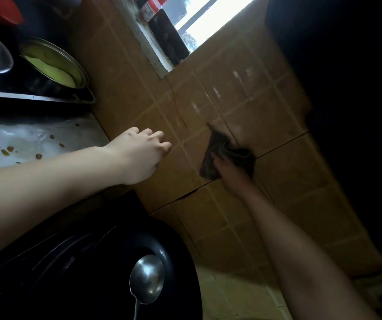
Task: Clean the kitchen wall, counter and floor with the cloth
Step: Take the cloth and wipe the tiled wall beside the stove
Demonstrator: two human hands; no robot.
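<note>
Against the tiled wall (243, 107) a dark cloth (222, 155) is bunched tight in the right hand (229, 168) for scrubbing, while the left hand (140, 153), fingers loosely curled on nothing, is braced nearby, probably for balance.

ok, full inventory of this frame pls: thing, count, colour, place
cloth: 1, dark brown, pressed on the wall under the right hand
wall tiles: many, tan, centre
window: 1, bright, top
pot: 1, steel with yellow contents, upper left
counter: 1, pale, food spots, left
wok: 1, black, bottom left
ladle: 1, steel, in the wok
left hand: 1, empty, against the wall
right hand: 1, gripping the cloth
</note>
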